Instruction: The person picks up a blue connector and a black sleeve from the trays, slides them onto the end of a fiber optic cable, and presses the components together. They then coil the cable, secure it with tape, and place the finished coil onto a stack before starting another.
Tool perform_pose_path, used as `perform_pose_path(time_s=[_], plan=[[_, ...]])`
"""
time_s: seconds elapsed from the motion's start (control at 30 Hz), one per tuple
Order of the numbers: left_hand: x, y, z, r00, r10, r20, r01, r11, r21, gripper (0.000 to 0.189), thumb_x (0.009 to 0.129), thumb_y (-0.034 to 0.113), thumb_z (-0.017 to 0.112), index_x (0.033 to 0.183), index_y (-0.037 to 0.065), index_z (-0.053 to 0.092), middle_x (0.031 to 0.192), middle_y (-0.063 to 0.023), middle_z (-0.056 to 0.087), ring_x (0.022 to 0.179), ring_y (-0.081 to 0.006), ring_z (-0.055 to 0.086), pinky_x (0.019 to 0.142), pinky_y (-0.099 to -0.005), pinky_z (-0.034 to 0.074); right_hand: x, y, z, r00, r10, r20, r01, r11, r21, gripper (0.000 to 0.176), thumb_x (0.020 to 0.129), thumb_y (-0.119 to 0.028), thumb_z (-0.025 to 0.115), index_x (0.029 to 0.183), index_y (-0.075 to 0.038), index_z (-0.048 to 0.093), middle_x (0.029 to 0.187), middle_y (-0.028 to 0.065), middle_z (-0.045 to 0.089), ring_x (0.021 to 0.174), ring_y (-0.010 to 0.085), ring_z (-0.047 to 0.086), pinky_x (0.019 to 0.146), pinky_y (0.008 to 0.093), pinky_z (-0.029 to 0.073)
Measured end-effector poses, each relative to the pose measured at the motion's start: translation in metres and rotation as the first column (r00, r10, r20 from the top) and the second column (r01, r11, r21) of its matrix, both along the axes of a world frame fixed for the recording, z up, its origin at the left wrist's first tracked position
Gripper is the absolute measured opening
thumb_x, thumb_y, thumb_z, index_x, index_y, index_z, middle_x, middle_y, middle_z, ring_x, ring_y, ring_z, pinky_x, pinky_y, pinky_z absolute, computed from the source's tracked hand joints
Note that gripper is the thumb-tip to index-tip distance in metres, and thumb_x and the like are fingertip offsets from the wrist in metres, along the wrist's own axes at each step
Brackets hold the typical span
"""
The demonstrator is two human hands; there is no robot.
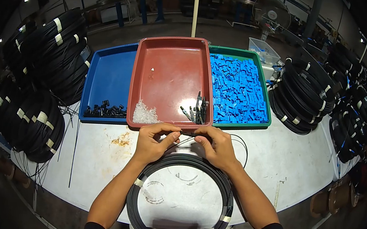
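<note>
In the head view, my left hand [153,142] and my right hand [218,147] meet just in front of the red tray [169,77]. Both are closed in a pinch, fingertips almost together around a small dark piece [187,133] at the end of a thin black cable. Fingers hide most of that piece. A loop of the cable [247,150] bends out to the right of my right hand. Below my wrists lies a coil of black cable [133,198], bound with pale tape, overhanging the table's near edge.
Clear plastic bits [144,113] and several slim black connectors [199,109] lie in the red tray. Beside it are a blue tray [110,69] with black parts and a green tray [265,85] full of blue pieces. Cable coils [60,57] are stacked left, more coils [301,100] right.
</note>
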State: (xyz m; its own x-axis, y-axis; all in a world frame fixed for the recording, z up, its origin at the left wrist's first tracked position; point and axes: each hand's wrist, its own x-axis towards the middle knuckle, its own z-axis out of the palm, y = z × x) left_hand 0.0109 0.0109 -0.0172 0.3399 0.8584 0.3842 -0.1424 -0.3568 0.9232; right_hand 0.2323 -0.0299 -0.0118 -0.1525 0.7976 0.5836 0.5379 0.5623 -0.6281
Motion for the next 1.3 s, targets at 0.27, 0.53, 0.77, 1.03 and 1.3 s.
perform_pose_path(time_s=[0.27,0.53,0.77,1.03,1.3], plan=[[-0.003,0.015,-0.019,0.972,0.014,0.233,-0.011,1.000,-0.011,0.025,0.088,0.007,0.076,0.108,-0.004,0.067,0.095,-0.0126,0.072,0.087,-0.0192,0.074,0.082,-0.0317,0.062,0.001,-0.001,0.007,0.992,-0.088,-0.091,0.096,0.992,0.086,0.015,0.086,-0.011,0.073,0.096,0.000,0.070,0.086,0.0129,0.072,0.079,0.0290,0.066,0.075,0.0382,0.048],[-0.001,0.014,-0.014,0.952,0.008,0.308,-0.017,0.999,0.027,0.021,0.083,-0.007,0.076,0.101,-0.005,0.065,0.095,-0.0112,0.067,0.081,-0.0184,0.072,0.083,-0.0338,0.063,0.000,0.003,0.002,1.000,-0.011,-0.001,0.011,0.971,0.241,0.014,0.080,-0.006,0.077,0.093,-0.002,0.071,0.085,0.0112,0.073,0.074,0.0255,0.065,0.071,0.0350,0.045],[-0.001,0.010,-0.012,0.973,-0.049,0.226,0.046,0.999,0.019,0.026,0.077,-0.010,0.080,0.096,-0.005,0.064,0.097,-0.0117,0.066,0.085,-0.0194,0.072,0.075,-0.0312,0.063,0.000,0.002,0.002,0.999,-0.005,0.040,-0.006,0.965,0.263,0.013,0.079,-0.005,0.077,0.091,-0.003,0.071,0.085,0.0096,0.073,0.072,0.0242,0.064,0.069,0.0347,0.043],[-0.002,0.008,-0.010,0.986,-0.068,0.150,0.065,0.998,0.026,0.026,0.075,-0.007,0.083,0.093,-0.003,0.066,0.091,-0.0113,0.069,0.080,-0.0164,0.071,0.070,-0.0278,0.060,0.001,0.002,0.002,0.997,0.008,0.078,-0.028,0.967,0.254,0.015,0.078,-0.004,0.077,0.092,-0.003,0.072,0.086,0.0094,0.073,0.072,0.0236,0.064,0.067,0.0349,0.042],[-0.002,0.005,-0.001,0.972,0.085,-0.220,-0.017,0.956,0.294,0.029,0.068,0.002,0.089,0.091,0.002,0.072,0.090,-0.0057,0.072,0.075,-0.0088,0.067,0.065,-0.0221,0.054,-0.001,0.000,0.001,0.983,0.043,0.178,-0.084,0.969,0.230,0.016,0.079,-0.005,0.078,0.093,-0.003,0.071,0.087,0.0100,0.072,0.073,0.0258,0.063,0.067,0.0356,0.042]])
